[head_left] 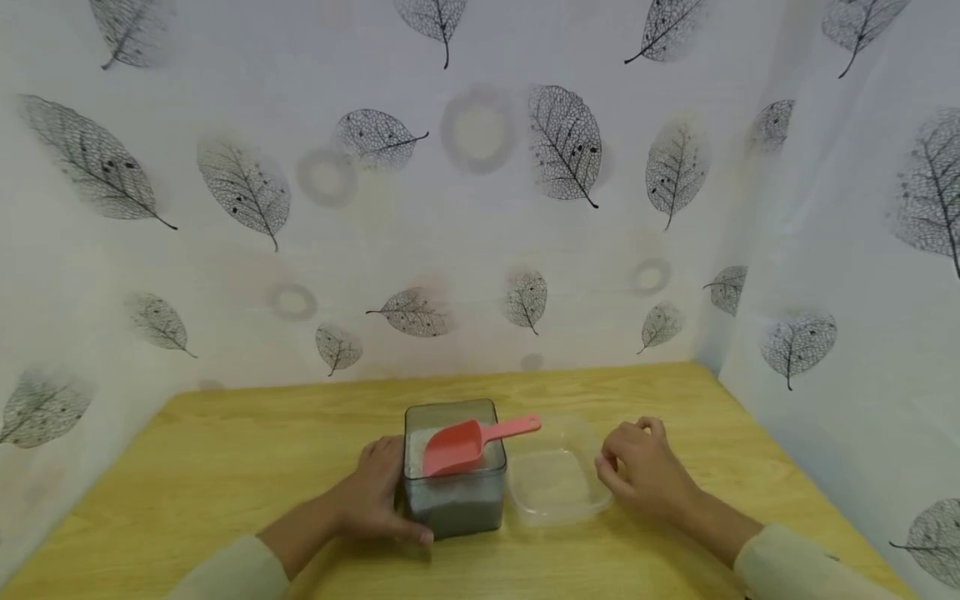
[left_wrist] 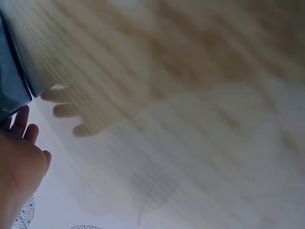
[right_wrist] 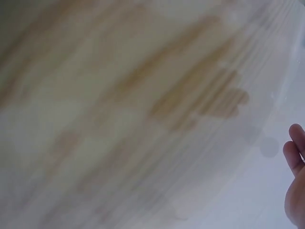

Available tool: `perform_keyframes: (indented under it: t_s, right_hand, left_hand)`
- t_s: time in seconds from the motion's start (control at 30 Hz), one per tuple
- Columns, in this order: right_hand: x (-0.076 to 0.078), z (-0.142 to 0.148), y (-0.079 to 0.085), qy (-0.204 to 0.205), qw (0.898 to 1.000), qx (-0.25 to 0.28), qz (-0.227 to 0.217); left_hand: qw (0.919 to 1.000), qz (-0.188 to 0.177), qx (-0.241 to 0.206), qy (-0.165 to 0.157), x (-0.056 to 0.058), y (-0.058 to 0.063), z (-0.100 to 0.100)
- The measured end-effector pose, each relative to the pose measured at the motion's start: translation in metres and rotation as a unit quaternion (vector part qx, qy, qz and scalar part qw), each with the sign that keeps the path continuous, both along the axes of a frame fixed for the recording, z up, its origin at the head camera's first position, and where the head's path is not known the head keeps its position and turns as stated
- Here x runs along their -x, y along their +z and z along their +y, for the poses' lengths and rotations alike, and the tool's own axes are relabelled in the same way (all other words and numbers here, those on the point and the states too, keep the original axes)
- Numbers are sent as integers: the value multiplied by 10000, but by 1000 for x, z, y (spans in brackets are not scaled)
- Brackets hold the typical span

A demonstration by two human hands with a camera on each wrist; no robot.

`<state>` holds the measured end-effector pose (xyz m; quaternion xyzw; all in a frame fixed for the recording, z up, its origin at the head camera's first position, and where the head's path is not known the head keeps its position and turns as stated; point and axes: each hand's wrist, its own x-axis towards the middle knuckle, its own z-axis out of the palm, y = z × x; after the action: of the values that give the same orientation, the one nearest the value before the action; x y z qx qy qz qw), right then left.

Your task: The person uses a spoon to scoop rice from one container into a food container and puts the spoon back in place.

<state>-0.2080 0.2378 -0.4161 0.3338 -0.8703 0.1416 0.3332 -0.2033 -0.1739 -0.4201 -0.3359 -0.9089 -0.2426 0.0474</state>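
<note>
A dark see-through square canister (head_left: 456,508) stands on the table, with pale grainy contents inside. A red scoop (head_left: 454,447) lies across its top, its handle stretching right past the rim. My left hand (head_left: 375,492) rests along the canister's left side, thumb stretched by the front corner; the left wrist view shows its fingers (left_wrist: 19,125) at the canister's edge. To the right sits a clear square plastic container (head_left: 555,487). My right hand (head_left: 641,467) is beside its right rim, fingers loosely bent and thumb tip right at the rim.
The wood-grain table (head_left: 247,450) runs back to a white curtain (head_left: 480,242) printed with grey leaves. More of this curtain hangs along the left and right sides.
</note>
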Motion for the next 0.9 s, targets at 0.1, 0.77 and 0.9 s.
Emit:
perform_keyframes:
  t_s: [0.1, 0.77, 0.9]
  right_hand:
    - [4, -3, 1, 101, 9997, 9, 237]
    - [4, 0, 1, 494, 9943, -173, 933]
    - [5, -1, 8, 550, 9897, -132, 1313]
  left_hand:
    - [9998, 187, 41, -45, 3, 1, 0]
    - [9997, 146, 83, -168, 5, -8, 2]
    - [9999, 136, 47, -94, 5, -9, 3]
